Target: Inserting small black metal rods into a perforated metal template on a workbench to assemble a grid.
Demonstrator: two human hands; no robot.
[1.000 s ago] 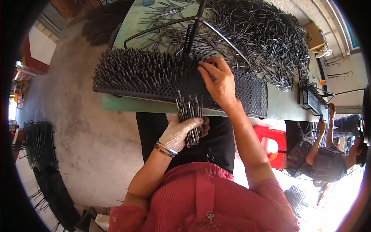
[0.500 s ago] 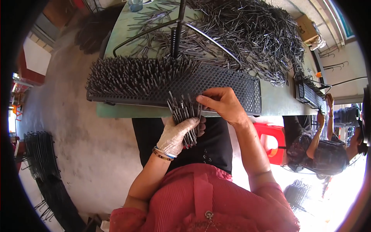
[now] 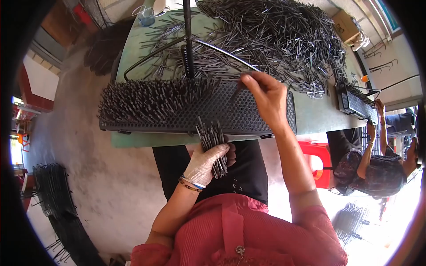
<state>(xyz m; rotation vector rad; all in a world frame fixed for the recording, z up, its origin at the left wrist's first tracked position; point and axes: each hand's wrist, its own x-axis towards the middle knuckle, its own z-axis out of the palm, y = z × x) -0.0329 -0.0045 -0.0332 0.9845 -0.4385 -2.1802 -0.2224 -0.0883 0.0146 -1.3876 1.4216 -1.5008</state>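
Note:
My left hand (image 3: pixel 205 160), in a whitish glove, is closed round a bundle of thin dark metal rods (image 3: pixel 209 135) in front of the rack's near edge. My bare right hand (image 3: pixel 270 101) is over the right half of a black perforated rack (image 3: pixel 255 113), thumb and fingertips pinched together. A thin dark rod (image 3: pixel 236 94), blurred, slants down from that pinch toward the holes; whether its tip is in one I cannot tell. Many similar rods (image 3: pixel 142 103) stand packed upright in the rack's left part.
Behind the rack, a metal-tube frame (image 3: pixel 188 53) rises. A big pile of loose rods (image 3: pixel 284 40) covers the green table (image 3: pixel 313 113). A glass cup (image 3: pixel 146 18) and a cardboard box (image 3: pixel 345 27) are farther back. On the right, beside a red stool (image 3: pixel 326 166), a person (image 3: pixel 377 173) handles another rack.
My right hand has moved from the bundle up and forward over the perforated rack, with a rod in its fingers. My left hand still holds the bundle. The view has shifted slightly.

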